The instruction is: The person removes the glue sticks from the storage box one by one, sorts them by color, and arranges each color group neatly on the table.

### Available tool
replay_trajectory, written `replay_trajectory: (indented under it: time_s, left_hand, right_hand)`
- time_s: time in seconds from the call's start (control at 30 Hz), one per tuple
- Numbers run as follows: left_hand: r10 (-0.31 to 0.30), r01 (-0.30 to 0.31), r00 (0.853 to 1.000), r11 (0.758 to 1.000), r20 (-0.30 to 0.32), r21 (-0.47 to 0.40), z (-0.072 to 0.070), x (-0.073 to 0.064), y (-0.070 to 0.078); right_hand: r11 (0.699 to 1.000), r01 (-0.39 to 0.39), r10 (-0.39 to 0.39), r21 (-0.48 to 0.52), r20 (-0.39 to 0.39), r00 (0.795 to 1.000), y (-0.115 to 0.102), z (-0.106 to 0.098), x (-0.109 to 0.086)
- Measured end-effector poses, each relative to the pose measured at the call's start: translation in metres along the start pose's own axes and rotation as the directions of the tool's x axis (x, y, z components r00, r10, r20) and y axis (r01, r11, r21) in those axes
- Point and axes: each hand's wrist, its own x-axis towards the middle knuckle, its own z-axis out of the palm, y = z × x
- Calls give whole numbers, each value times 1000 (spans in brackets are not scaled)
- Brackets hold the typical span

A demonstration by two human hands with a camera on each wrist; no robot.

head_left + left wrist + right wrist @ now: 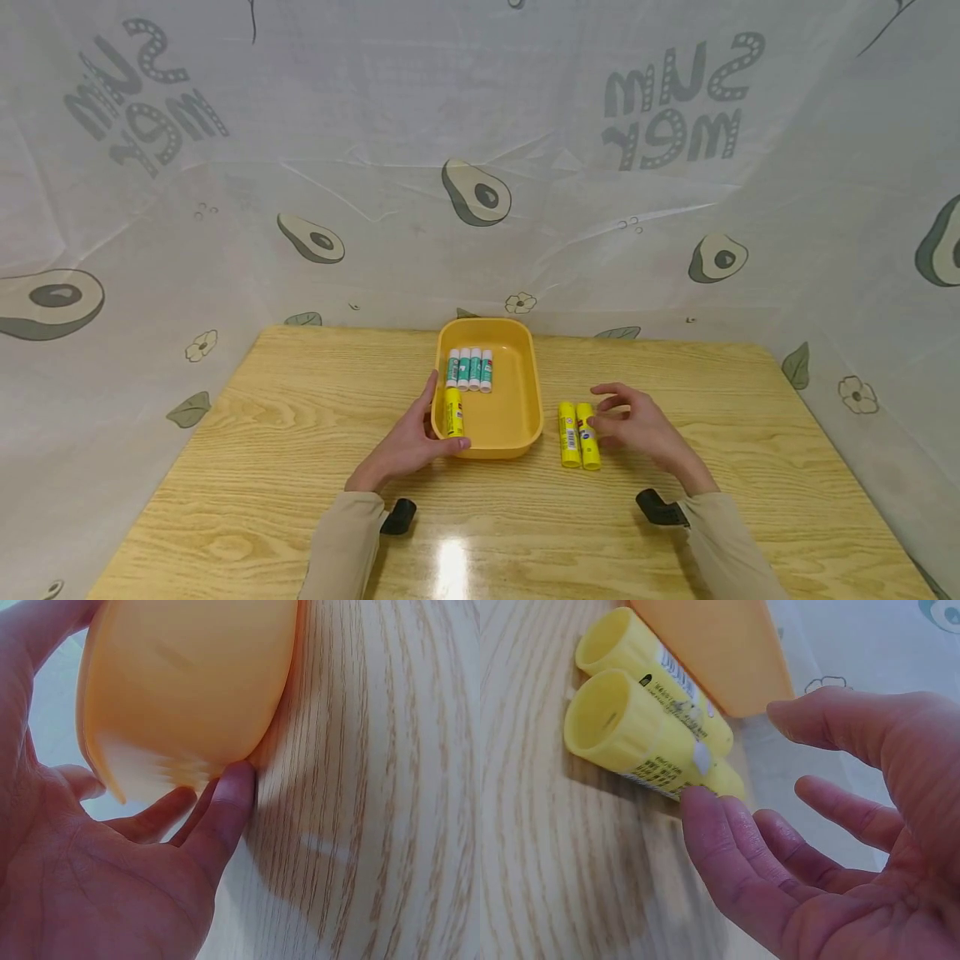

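A yellow-orange plastic tray [517, 417] rests on the table, and my left hand [408, 442] grips its near left side, thumb over the rim and fingers against the outer wall. The left wrist view shows those fingertips [236, 784] on the wall of the tray [202, 667]. Inside the tray, several white-and-teal glue sticks [470, 371] lie in a row, with a yellow glue stick [454, 412] in front of them. Two more yellow glue sticks lie side by side right of the tray: a left one [569, 435] and a right one [588, 436]. Loosely spread, my right hand [637, 425] is beside the right one, fingertips at it; contact is unclear.
The wooden table [247, 467] carries everything. Behind it and at both sides hangs a pale sheet [390, 275] printed with avocados and letters. Black pieces are on the wrists, one at the left sleeve [399, 517] and one at the right sleeve [660, 508].
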Motion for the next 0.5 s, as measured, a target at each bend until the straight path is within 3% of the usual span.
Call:
replay_trajectory:
  time_s: [0.33, 0.5]
  left_hand:
    - [7, -7, 1000, 1000, 3, 4, 0, 1, -2]
    - [9, -9, 1000, 1000, 3, 13, 0, 0, -2]
  right_hand:
    - [999, 49, -49, -7, -20, 999, -9, -4, 0]
    - [994, 110, -110, 8, -30, 994, -21, -2, 1]
